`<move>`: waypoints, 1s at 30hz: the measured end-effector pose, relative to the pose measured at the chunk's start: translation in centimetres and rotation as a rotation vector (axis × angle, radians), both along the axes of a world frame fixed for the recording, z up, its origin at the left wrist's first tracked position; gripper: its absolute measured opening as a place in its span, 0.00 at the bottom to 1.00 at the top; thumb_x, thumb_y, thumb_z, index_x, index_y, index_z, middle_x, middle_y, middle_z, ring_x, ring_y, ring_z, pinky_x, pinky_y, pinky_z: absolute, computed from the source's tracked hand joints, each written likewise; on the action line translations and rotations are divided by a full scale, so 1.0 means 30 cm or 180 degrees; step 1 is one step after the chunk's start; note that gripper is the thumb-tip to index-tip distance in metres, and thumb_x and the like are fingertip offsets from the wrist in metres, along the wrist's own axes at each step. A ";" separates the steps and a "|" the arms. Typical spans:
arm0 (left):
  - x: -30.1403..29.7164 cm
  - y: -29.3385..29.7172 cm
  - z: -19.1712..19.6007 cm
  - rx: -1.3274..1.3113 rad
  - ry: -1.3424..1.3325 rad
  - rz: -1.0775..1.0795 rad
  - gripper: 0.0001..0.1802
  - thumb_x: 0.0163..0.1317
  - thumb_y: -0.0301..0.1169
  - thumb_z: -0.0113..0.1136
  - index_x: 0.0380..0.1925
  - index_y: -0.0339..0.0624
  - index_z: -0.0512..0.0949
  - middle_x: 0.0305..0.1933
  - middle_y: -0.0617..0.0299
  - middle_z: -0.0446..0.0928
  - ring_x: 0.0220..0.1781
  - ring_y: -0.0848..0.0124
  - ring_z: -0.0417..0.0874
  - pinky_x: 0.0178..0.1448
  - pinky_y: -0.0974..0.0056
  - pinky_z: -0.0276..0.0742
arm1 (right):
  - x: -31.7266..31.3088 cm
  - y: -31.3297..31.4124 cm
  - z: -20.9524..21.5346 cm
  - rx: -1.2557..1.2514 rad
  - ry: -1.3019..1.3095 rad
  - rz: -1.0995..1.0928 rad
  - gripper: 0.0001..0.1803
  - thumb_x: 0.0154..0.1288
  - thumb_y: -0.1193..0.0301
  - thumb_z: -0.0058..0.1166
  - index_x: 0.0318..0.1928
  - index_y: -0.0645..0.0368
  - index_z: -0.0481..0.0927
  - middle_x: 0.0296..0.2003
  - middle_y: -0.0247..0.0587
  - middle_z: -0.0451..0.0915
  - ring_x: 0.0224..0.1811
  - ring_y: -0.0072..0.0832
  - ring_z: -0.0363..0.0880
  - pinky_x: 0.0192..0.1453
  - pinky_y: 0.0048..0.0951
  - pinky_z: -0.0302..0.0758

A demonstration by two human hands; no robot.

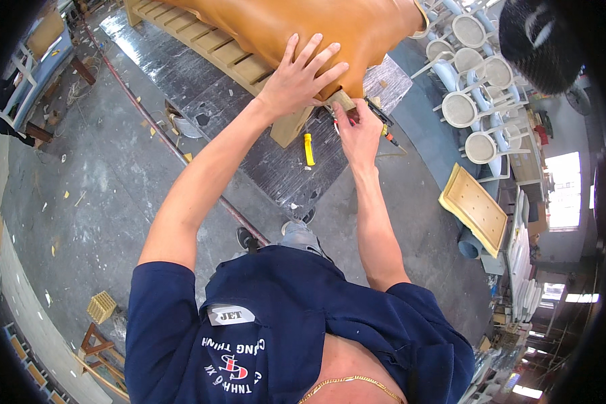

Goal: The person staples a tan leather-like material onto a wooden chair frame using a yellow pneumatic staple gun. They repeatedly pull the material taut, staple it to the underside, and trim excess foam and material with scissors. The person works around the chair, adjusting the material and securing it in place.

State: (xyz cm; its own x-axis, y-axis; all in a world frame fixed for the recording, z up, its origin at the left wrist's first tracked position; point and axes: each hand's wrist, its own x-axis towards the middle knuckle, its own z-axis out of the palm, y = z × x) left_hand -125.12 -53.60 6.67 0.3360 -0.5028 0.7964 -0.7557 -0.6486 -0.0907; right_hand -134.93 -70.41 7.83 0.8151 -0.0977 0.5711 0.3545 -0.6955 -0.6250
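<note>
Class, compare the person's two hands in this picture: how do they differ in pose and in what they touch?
The left hand lies flat with fingers spread on the tan leather; the right hand is curled, pinching a small tool at the leather's edge. The left hand reaches farther up than the right hand. Both are bare.

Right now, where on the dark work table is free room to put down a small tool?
Free: the dark table left of the left hand, and the strip below the yellow-handled tool. Crowded: around the right hand, under the tan leather.
</note>
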 end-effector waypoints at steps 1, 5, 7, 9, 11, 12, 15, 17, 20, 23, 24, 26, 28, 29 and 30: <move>-0.001 0.003 -0.001 0.0009 -0.0004 0.0020 0.58 0.34 0.52 0.79 0.71 0.63 0.64 0.78 0.60 0.55 0.79 0.49 0.53 0.78 0.31 0.50 | 0.002 -0.002 0.007 -0.0025 0.0006 0.0074 0.10 0.62 0.73 0.67 0.39 0.65 0.81 0.28 0.46 0.83 0.28 0.33 0.83 0.34 0.31 0.77; -0.002 0.005 -0.005 -0.0013 -0.0033 0.0062 0.57 0.34 0.50 0.79 0.71 0.63 0.65 0.78 0.60 0.56 0.79 0.49 0.54 0.78 0.32 0.50 | 0.004 0.002 0.011 -0.0032 0.0004 0.0245 0.09 0.61 0.73 0.67 0.38 0.64 0.81 0.28 0.45 0.83 0.29 0.33 0.83 0.35 0.30 0.77; -0.004 0.005 -0.004 -0.0010 0.0003 0.0065 0.57 0.34 0.50 0.79 0.70 0.63 0.65 0.77 0.61 0.57 0.79 0.49 0.54 0.78 0.32 0.50 | 0.003 0.004 0.018 -0.0051 0.0018 0.0214 0.09 0.61 0.73 0.67 0.38 0.64 0.81 0.27 0.45 0.82 0.28 0.32 0.83 0.35 0.30 0.77; -0.010 0.005 0.002 0.0034 0.0097 0.0065 0.56 0.34 0.49 0.79 0.70 0.63 0.66 0.77 0.61 0.58 0.79 0.50 0.54 0.78 0.32 0.50 | 0.003 0.000 0.013 -0.0050 0.0017 0.0185 0.09 0.60 0.73 0.67 0.37 0.64 0.81 0.27 0.44 0.82 0.27 0.32 0.82 0.35 0.31 0.77; -0.003 0.005 -0.002 0.0020 0.0007 0.0083 0.56 0.33 0.48 0.79 0.69 0.63 0.67 0.77 0.61 0.58 0.79 0.50 0.54 0.78 0.32 0.50 | 0.010 -0.001 0.003 -0.0006 -0.0011 0.0164 0.09 0.60 0.73 0.67 0.36 0.64 0.81 0.26 0.44 0.81 0.27 0.32 0.81 0.34 0.32 0.77; 0.000 0.002 -0.005 0.0012 -0.0040 0.0087 0.55 0.32 0.48 0.79 0.68 0.63 0.67 0.76 0.61 0.59 0.79 0.50 0.55 0.78 0.32 0.50 | 0.013 0.003 0.004 0.0002 -0.0009 0.0137 0.09 0.60 0.73 0.67 0.36 0.64 0.81 0.25 0.44 0.80 0.26 0.32 0.81 0.34 0.32 0.76; -0.001 -0.011 -0.004 -0.0136 0.0056 -0.0020 0.56 0.30 0.46 0.80 0.67 0.63 0.68 0.76 0.61 0.60 0.78 0.51 0.56 0.78 0.33 0.50 | 0.017 0.011 0.001 0.0075 -0.0038 0.0103 0.09 0.59 0.73 0.67 0.35 0.64 0.81 0.24 0.44 0.80 0.26 0.32 0.80 0.33 0.31 0.76; 0.001 -0.011 0.000 -0.0109 0.0057 0.0016 0.55 0.31 0.45 0.81 0.67 0.63 0.69 0.76 0.61 0.61 0.79 0.50 0.56 0.78 0.33 0.50 | 0.022 0.012 -0.004 0.0206 -0.0122 0.0184 0.09 0.59 0.73 0.67 0.35 0.65 0.80 0.24 0.43 0.79 0.26 0.32 0.80 0.33 0.31 0.76; -0.007 0.011 0.011 -0.0040 0.0135 0.0099 0.51 0.33 0.45 0.81 0.65 0.61 0.71 0.76 0.59 0.61 0.79 0.49 0.56 0.78 0.33 0.50 | 0.002 0.006 -0.014 0.0635 0.0359 0.0304 0.10 0.60 0.73 0.67 0.36 0.66 0.80 0.27 0.42 0.82 0.27 0.25 0.82 0.34 0.28 0.78; -0.012 0.000 0.015 -0.0154 0.0117 0.0101 0.51 0.36 0.46 0.82 0.66 0.58 0.69 0.76 0.57 0.60 0.79 0.48 0.55 0.78 0.33 0.49 | -0.031 -0.042 -0.213 0.1561 0.0546 0.0452 0.12 0.62 0.71 0.66 0.39 0.67 0.80 0.28 0.37 0.84 0.30 0.18 0.82 0.35 0.25 0.78; -0.015 -0.014 0.013 -0.0199 0.0149 0.0110 0.52 0.36 0.45 0.82 0.66 0.58 0.69 0.76 0.57 0.60 0.79 0.47 0.55 0.78 0.33 0.49 | -0.035 -0.073 -0.321 0.1684 0.0874 0.0345 0.12 0.64 0.69 0.65 0.39 0.67 0.80 0.28 0.36 0.84 0.30 0.17 0.82 0.34 0.25 0.77; -0.030 -0.027 0.004 -0.0252 0.0224 0.0202 0.52 0.36 0.44 0.83 0.67 0.57 0.68 0.76 0.56 0.60 0.79 0.47 0.55 0.78 0.33 0.48 | -0.021 -0.149 -0.531 0.1828 0.1799 0.0114 0.17 0.63 0.64 0.66 0.40 0.68 0.81 0.28 0.40 0.85 0.30 0.23 0.83 0.36 0.29 0.77; -0.078 -0.055 -0.019 -0.0827 0.0508 0.0345 0.53 0.41 0.39 0.82 0.69 0.50 0.64 0.76 0.51 0.59 0.80 0.46 0.54 0.80 0.37 0.48 | 0.020 -0.213 -0.721 0.1632 0.2258 -0.0033 0.18 0.62 0.63 0.65 0.41 0.67 0.81 0.28 0.43 0.85 0.30 0.31 0.85 0.38 0.33 0.79; -0.129 -0.087 -0.041 -0.1374 0.0777 0.0426 0.53 0.44 0.38 0.81 0.70 0.48 0.62 0.77 0.50 0.58 0.80 0.46 0.53 0.80 0.38 0.49 | 0.057 -0.236 -0.746 0.1312 0.2255 0.0003 0.20 0.62 0.62 0.65 0.44 0.67 0.81 0.31 0.46 0.85 0.34 0.36 0.85 0.41 0.35 0.79; -0.183 -0.130 -0.071 -0.1921 0.1046 0.0506 0.52 0.47 0.36 0.80 0.71 0.46 0.61 0.77 0.49 0.58 0.80 0.47 0.53 0.81 0.39 0.49 | 0.101 -0.261 -0.766 0.1001 0.2250 0.0033 0.21 0.61 0.62 0.65 0.47 0.67 0.80 0.35 0.49 0.85 0.38 0.40 0.85 0.44 0.36 0.79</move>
State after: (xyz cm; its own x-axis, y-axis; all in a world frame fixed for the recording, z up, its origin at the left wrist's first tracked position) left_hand -130.61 -57.49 4.53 0.6397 0.0701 0.7654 -0.5741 -0.6186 0.5364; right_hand -131.88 -78.24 -15.16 0.9774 -0.1595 -0.1387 -0.1968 -0.4467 -0.8728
